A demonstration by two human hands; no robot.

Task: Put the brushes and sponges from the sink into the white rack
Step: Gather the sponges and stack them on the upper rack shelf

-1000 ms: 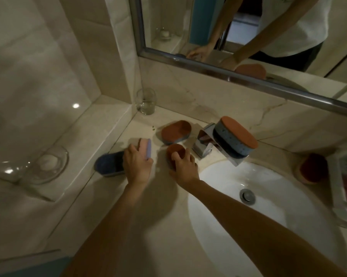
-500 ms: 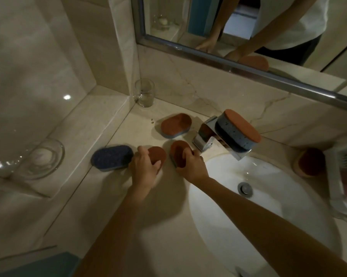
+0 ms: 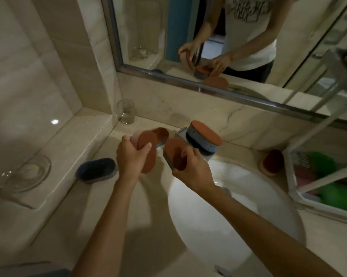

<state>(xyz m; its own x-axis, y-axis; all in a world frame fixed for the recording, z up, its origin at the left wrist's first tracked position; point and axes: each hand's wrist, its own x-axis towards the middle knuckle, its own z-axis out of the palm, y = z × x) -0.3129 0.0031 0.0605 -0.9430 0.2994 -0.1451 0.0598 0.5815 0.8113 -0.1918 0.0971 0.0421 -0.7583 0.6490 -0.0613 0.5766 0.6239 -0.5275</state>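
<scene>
My left hand (image 3: 129, 156) grips an oval orange-faced sponge (image 3: 147, 154), lifted off the counter. My right hand (image 3: 190, 166) grips a second orange-faced sponge (image 3: 175, 152) beside it, over the sink's left rim. Another orange sponge (image 3: 162, 133) lies flat on the counter behind them. A thick blue sponge with an orange top (image 3: 205, 137) rests on the faucet. A dark blue sponge (image 3: 96, 170) lies on the counter at the left. One more orange sponge (image 3: 272, 161) leans by the white rack (image 3: 290, 176) at the right, which holds green and pink items.
The white sink basin (image 3: 228, 206) lies below my right arm. A drinking glass (image 3: 126, 114) stands in the back corner. A glass dish (image 3: 26, 173) sits on the raised ledge at left. The mirror (image 3: 228, 37) runs along the back wall.
Both hands have lifted their orange sponges off the counter and turned them upright. The camera has swung right, so the rack shows more fully.
</scene>
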